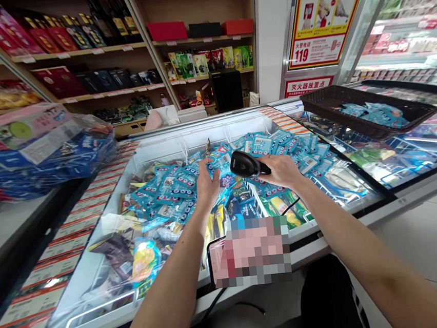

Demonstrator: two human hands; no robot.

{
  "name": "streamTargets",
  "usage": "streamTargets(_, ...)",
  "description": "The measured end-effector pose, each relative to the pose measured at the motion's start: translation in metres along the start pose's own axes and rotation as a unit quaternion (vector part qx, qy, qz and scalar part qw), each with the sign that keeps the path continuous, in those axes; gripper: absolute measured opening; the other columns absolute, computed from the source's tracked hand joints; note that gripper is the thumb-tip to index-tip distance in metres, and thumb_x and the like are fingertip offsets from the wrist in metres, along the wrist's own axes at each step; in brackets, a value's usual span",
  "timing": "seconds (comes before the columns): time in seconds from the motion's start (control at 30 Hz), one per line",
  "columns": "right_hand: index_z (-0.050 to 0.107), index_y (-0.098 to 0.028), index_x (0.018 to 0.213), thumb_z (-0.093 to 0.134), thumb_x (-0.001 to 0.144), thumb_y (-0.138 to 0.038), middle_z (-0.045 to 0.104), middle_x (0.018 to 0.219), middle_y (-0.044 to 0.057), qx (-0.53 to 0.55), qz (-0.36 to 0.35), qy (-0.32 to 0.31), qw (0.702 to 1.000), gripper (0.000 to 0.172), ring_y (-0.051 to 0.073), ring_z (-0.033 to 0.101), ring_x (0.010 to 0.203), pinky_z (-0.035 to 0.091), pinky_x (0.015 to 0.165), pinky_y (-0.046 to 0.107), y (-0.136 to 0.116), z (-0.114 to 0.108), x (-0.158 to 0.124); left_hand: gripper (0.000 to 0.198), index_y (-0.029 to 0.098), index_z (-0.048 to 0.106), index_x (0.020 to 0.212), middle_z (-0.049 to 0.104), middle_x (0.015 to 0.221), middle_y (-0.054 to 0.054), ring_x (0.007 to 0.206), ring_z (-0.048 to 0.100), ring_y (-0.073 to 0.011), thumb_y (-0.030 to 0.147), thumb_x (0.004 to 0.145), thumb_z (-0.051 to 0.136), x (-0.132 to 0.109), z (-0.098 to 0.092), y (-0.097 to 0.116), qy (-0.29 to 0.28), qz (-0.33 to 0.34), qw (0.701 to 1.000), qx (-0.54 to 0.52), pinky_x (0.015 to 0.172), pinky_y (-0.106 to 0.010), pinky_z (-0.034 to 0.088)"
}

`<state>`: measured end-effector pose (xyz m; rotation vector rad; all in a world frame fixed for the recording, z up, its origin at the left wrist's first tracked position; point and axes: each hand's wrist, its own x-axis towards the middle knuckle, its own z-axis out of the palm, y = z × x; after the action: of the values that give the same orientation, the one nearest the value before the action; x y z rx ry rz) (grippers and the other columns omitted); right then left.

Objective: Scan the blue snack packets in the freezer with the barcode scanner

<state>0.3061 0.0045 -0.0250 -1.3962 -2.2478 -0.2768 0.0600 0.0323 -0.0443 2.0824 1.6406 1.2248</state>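
Note:
A black handheld scanner (245, 164) is gripped in my right hand (283, 170), its head pointing left towards my left hand (208, 185). The fingers of my left hand are closed on a blue packet (221, 162) just left of the scanner. Many similar blue packets (174, 186) are spread on the freezer's glass top, on both sides of my hands. Nearer to me, a phone (219, 262) lies at the freezer's front edge, partly covered by a pixelated patch.
A dark basket (425, 110) holding blue packets stands at the right. Plastic-wrapped boxes (35, 150) sit at the left. Price labels (70, 227) run along the freezer's left side. Stocked shelves (95, 51) rise behind. A black cable (251, 305) hangs below the front edge.

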Motion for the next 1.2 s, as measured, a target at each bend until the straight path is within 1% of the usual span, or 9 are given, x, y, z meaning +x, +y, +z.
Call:
streamTargets(0.13,0.059,-0.022,0.108,0.058,0.076,-0.040,0.068,0.090,0.003,0.001,-0.001,-0.002,1.000,0.037,0.017,0.062,0.078,0.039,0.062,0.026,-0.0001,-0.0007,-0.0001,0.039,0.022,0.037,0.119,0.049,0.075,0.000,0.054,0.044,-0.0119,0.039,0.085,0.043,-0.0005,-0.0002,0.0004,-0.003,-0.003,1.000,0.007,0.061,-0.029,0.038)
streamTargets(0.3,0.059,-0.022,0.108,0.057,0.076,-0.040,0.068,0.090,0.002,-0.002,-0.002,-0.003,1.000,0.037,0.017,0.063,0.079,0.039,0.062,0.027,-0.0002,-0.0006,0.0001,0.040,0.022,0.037,0.119,0.054,0.089,-0.004,0.058,0.047,-0.0125,0.042,0.085,0.043,-0.0008,-0.0003,0.0007,0.001,0.007,1.000,0.011,0.064,-0.031,0.039)
streamTargets(0.47,0.059,-0.022,0.107,0.057,0.077,-0.042,0.068,0.091,0.002,0.001,-0.007,0.002,1.000,0.036,0.017,0.063,0.078,0.039,0.061,0.027,-0.0004,-0.0004,-0.0001,0.040,0.022,0.036,0.119,0.054,0.093,-0.005,0.056,0.045,-0.0114,0.042,0.085,0.042,-0.0007,0.0001,0.0003,-0.003,0.006,1.000,0.005,0.063,-0.030,0.038)
streamTargets(0.7,0.059,-0.021,0.108,0.057,0.077,-0.043,0.069,0.090,0.003,0.002,-0.017,0.016,1.000,0.037,0.018,0.063,0.079,0.040,0.063,0.027,0.0019,0.0030,-0.0002,0.038,0.022,0.037,0.119,0.054,0.101,-0.005,0.056,0.043,-0.0096,0.037,0.085,0.043,-0.0001,0.0005,-0.0003,-0.005,0.001,1.000,-0.009,0.066,-0.029,0.038)
streamTargets(0.87,0.059,-0.021,0.106,0.058,0.077,-0.042,0.069,0.090,0.003,-0.002,-0.020,0.017,1.000,0.036,0.018,0.063,0.077,0.040,0.061,0.027,0.0022,0.0036,-0.0001,0.037,0.022,0.037,0.118,0.054,0.097,-0.004,0.055,0.042,-0.0091,0.035,0.084,0.043,-0.0002,0.0010,0.0004,0.000,-0.003,1.000,-0.013,0.066,-0.030,0.038)
streamTargets(1.03,0.059,-0.021,0.106,0.058,0.076,-0.041,0.068,0.087,0.003,-0.005,-0.020,0.025,0.999,0.036,0.018,0.062,0.075,0.038,0.060,0.026,0.0031,0.0042,-0.0004,0.037,0.021,0.038,0.118,0.052,0.084,-0.001,0.054,0.041,-0.0093,0.036,0.084,0.045,0.0002,0.0019,-0.0009,0.001,-0.009,1.000,-0.015,0.066,-0.029,0.039)
streamTargets(1.1,0.059,-0.020,0.106,0.058,0.076,-0.040,0.068,0.086,0.004,-0.008,-0.019,0.031,0.999,0.036,0.018,0.062,0.074,0.038,0.060,0.026,0.0041,0.0051,-0.0004,0.039,0.020,0.038,0.118,0.052,0.082,-0.001,0.055,0.043,-0.0105,0.036,0.083,0.046,0.0003,0.0022,-0.0012,0.008,-0.007,1.000,-0.016,0.067,-0.030,0.040)
streamTargets(1.2,0.059,-0.019,0.106,0.057,0.077,-0.040,0.068,0.085,0.004,-0.011,-0.019,0.038,0.999,0.036,0.018,0.062,0.075,0.037,0.060,0.026,0.0053,0.0063,-0.0006,0.040,0.019,0.039,0.118,0.054,0.085,-0.004,0.065,0.051,-0.0151,0.035,0.083,0.046,-0.0004,0.0018,0.0003,0.035,0.000,0.999,-0.009,0.071,-0.032,0.041)
